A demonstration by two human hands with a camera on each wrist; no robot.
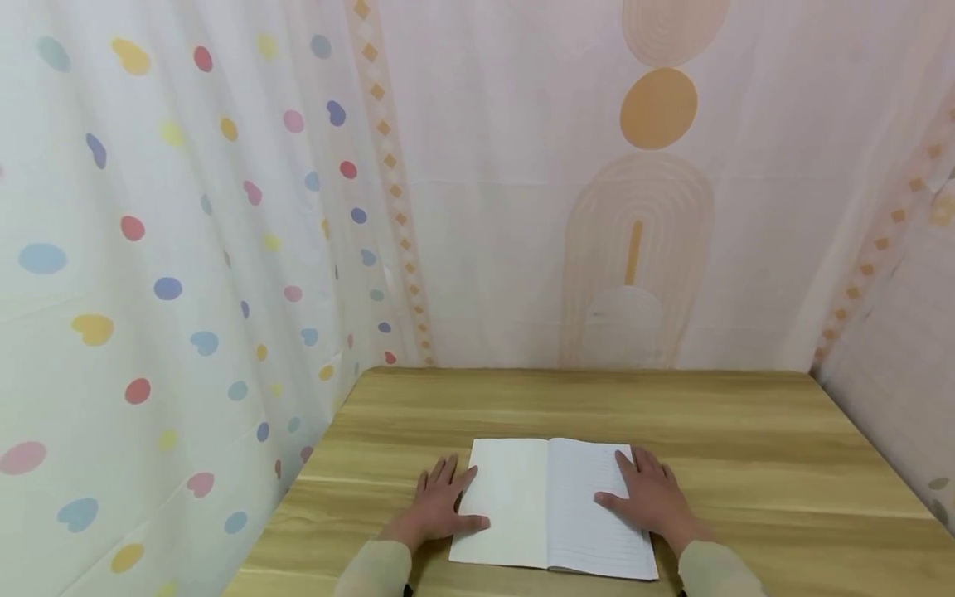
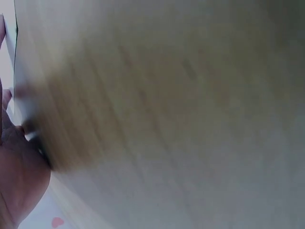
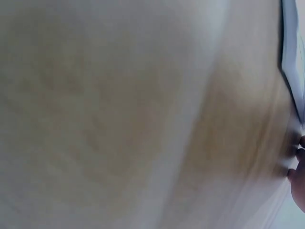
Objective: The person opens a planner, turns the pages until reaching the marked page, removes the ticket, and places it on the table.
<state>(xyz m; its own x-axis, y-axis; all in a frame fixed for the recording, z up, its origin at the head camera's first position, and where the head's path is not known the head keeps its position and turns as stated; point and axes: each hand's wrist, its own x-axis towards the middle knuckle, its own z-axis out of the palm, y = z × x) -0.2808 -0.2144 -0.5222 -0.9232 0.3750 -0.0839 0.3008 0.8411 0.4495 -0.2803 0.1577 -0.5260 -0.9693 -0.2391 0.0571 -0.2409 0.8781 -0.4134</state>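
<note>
- One notebook [image 1: 549, 510], lying opened flat on the wooden table [image 1: 776, 464], between left hand [image 1: 440, 504] and right hand [image 1: 655, 497].
- Plain cream on the left page [image 1: 511, 497]; ruled lines across the white right page [image 1: 582, 514].
- Left fingers spread, thumb on the left page, index fingertip at its outer edge, others on the wood.
- Right fingers spread too, thumb and index finger on the right page, the rest at or past its outer edge.
- Stretches of both outer page edges hidden under the hands; cannot tell how firmly pressed.
- Pale left sleeve [image 1: 376, 568] and right sleeve [image 1: 718, 570] down to the wrists.
- Along the table's left side, a white curtain [image 1: 224, 257] with coloured spots.
- Behind the table, a pale back curtain [image 1: 485, 249] with arches, an orange disc [image 1: 659, 109] and diamond borders.
- To the right, another pale hanging [image 1: 906, 356] beside the table edge.
- Mostly blurred wood in both wrist views, with slivers of paper and hand at the borders.
</note>
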